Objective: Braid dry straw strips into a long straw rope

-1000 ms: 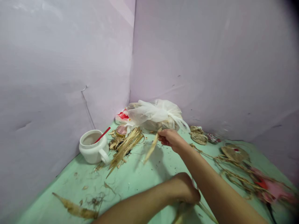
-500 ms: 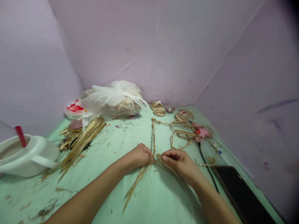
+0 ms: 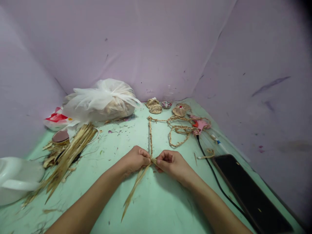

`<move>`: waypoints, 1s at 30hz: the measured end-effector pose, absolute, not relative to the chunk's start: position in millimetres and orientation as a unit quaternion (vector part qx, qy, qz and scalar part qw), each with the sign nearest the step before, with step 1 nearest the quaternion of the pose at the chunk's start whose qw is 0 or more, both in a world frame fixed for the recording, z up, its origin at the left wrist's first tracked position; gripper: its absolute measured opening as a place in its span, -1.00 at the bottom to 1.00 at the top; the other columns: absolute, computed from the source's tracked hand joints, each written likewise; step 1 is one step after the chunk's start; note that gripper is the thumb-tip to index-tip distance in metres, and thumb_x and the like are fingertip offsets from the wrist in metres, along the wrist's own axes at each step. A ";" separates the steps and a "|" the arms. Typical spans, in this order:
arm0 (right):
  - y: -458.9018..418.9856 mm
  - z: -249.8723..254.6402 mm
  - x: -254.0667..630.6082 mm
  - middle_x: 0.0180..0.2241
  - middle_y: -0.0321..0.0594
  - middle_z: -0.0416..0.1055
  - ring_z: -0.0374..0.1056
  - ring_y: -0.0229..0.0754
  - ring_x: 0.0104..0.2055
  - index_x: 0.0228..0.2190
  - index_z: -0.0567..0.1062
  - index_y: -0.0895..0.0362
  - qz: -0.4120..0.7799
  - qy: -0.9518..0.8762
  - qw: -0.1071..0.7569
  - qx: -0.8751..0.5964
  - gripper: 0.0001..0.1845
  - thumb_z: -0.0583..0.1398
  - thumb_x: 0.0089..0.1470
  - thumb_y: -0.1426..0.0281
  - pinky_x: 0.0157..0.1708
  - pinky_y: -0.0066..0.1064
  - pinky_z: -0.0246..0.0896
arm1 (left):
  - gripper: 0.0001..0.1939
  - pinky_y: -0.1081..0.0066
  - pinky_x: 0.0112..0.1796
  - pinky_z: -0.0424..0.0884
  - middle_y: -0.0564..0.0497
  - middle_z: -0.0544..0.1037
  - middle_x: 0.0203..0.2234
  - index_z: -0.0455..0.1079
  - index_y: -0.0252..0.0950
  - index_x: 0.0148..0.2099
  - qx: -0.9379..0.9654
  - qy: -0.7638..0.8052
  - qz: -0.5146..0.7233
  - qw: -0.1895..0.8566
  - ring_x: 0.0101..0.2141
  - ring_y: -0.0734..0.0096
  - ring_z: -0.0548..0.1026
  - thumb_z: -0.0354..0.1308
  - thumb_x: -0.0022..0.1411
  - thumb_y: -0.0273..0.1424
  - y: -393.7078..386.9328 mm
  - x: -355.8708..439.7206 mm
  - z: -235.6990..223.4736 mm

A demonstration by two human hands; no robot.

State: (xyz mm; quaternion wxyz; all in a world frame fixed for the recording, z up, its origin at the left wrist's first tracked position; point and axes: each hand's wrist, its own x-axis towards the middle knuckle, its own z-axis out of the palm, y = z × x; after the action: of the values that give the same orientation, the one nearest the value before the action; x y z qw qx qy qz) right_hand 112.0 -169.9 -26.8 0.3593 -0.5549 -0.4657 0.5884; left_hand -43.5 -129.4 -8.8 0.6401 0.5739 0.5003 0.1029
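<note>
My left hand (image 3: 137, 160) pinches the near end of a twisted fibre rope (image 3: 150, 135). From there the rope runs straight away from me, bends at the far end and loops off to the right. Loose strips of dried fibre (image 3: 134, 191) hang from under my left fingers toward me. My right hand (image 3: 170, 162) is closed on a folded dried leaf strip (image 3: 154, 160), its tip meeting the rope's end beside my left thumb. Both hands nearly touch just above the green tabletop (image 3: 146, 214).
On the left lie a bundle of dried strips (image 3: 73, 152), a white plastic vessel (image 3: 19, 182) and a stuffed plastic bag (image 3: 102, 100). Woven discs (image 3: 155, 109) and a pink star-shaped thing (image 3: 201, 124) stand at the back. A dark phone (image 3: 251, 191) and a black cable (image 3: 214, 178) lie right.
My right hand has come left, bringing its strip up against the rope's end at my left fingers. The camera view has turned slightly right.
</note>
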 end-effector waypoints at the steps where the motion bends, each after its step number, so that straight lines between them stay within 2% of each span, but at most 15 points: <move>1: -170.2 -27.2 110.3 -0.69 -0.34 0.29 0.19 -0.37 -0.63 -0.61 0.28 0.19 0.595 -0.453 0.363 -0.556 -0.88 0.16 -0.24 0.43 -0.58 -0.53 0.13 | -0.93 0.53 -0.73 -0.19 0.20 0.06 -0.85 0.23 -0.34 -0.62 0.575 0.501 0.104 0.638 -0.79 0.70 -0.08 0.00 -0.19 -0.45 -129.4 -43.4 -9.4; 6: -172.8 -29.5 105.2 -0.64 -0.35 0.29 0.17 -0.38 -0.64 -0.45 0.39 0.22 0.600 -0.433 0.366 -0.564 -0.81 0.16 -0.24 0.45 -0.62 -0.52 0.15 | -0.92 0.53 -0.72 -0.19 0.21 0.06 -0.85 0.26 -0.35 -0.60 0.574 0.502 0.101 0.639 -0.79 0.70 -0.08 0.00 -0.19 -0.44 -129.5 -42.5 -9.8; 10: -171.9 -32.2 104.3 -0.62 -0.30 0.33 0.18 -0.37 -0.64 -0.48 0.44 0.21 0.573 -0.487 0.331 -0.571 -0.85 0.11 -0.19 0.45 -0.63 -0.54 0.11 | -0.92 0.53 -0.71 -0.19 0.20 0.07 -0.84 0.24 -0.35 -0.62 0.574 0.502 0.104 0.639 -0.78 0.70 -0.07 0.00 -0.19 -0.44 -129.6 -41.8 -9.0; 16: -168.6 -37.2 102.6 -0.61 -0.29 0.36 0.21 -0.34 -0.58 -0.54 0.46 0.18 0.488 -0.556 0.324 -0.590 -0.84 0.08 -0.18 0.46 -0.58 -0.55 0.08 | -0.92 0.53 -0.70 -0.18 0.19 0.06 -0.83 0.21 -0.35 -0.64 0.577 0.503 0.100 0.636 -0.76 0.70 -0.07 0.00 -0.20 -0.45 -130.2 -41.4 -8.0; 21: -169.8 -31.7 98.8 -0.70 -0.33 0.27 0.14 -0.36 -0.69 -0.59 0.40 0.19 0.545 -0.488 0.315 -0.605 -0.87 0.09 -0.16 0.40 -0.65 -0.54 0.04 | -0.92 0.53 -0.72 -0.19 0.20 0.05 -0.84 0.20 -0.33 -0.64 0.587 0.503 0.096 0.627 -0.78 0.69 -0.07 0.00 -0.19 -0.45 -128.5 -42.9 -9.8; 30: -164.8 -36.1 95.5 -0.71 -0.35 0.22 0.04 -0.41 -0.66 -0.67 0.35 0.20 0.501 -0.500 0.357 -0.610 -0.89 0.11 -0.25 0.41 -0.66 -0.57 -0.08 | -0.88 0.52 -0.69 -0.17 0.19 0.00 -0.83 0.10 -0.32 -0.70 0.605 0.503 0.114 0.607 -0.74 0.69 -0.09 -0.03 -0.22 -0.49 -130.5 -43.2 -12.0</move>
State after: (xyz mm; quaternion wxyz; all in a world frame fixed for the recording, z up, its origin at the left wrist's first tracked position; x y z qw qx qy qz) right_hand 95.5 -164.8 -36.1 0.3569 -0.6100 -0.4999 0.5006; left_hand -43.2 -130.5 -12.0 0.6068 0.6053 0.5026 0.1135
